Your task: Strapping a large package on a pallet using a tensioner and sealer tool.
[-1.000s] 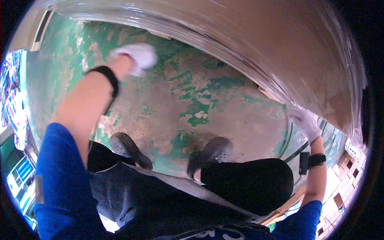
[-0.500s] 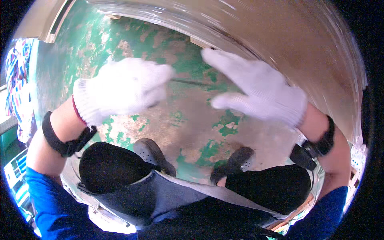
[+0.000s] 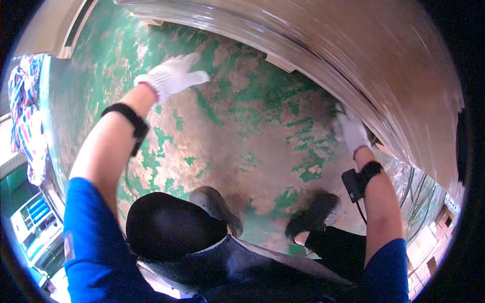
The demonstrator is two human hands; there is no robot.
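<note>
My left hand (image 3: 174, 76), in a white knit glove, is held out over the floor with its fingers apart and nothing in it. Low at the right, my right hand (image 3: 352, 130), gloved the same way, is beside the bottom edge of a large brown stack wrapped in clear stretch film (image 3: 374, 60). Its fingers look apart, though somewhat blurred, and I see nothing held in them. Whether they touch the film, I cannot tell.
Wooden blocks (image 3: 280, 63) show under the wrapped stack. The green floor (image 3: 227, 126) is worn. Another brown stack (image 3: 50, 25) stands far left, above a striped cloth (image 3: 28, 116). Cables (image 3: 417, 197) and small boxes (image 3: 424, 247) lie at the right.
Both hands have moved apart and farther down from the camera. The left reaches forward, and the right has dropped towards the stack's lower edge. My view has shifted slightly.
</note>
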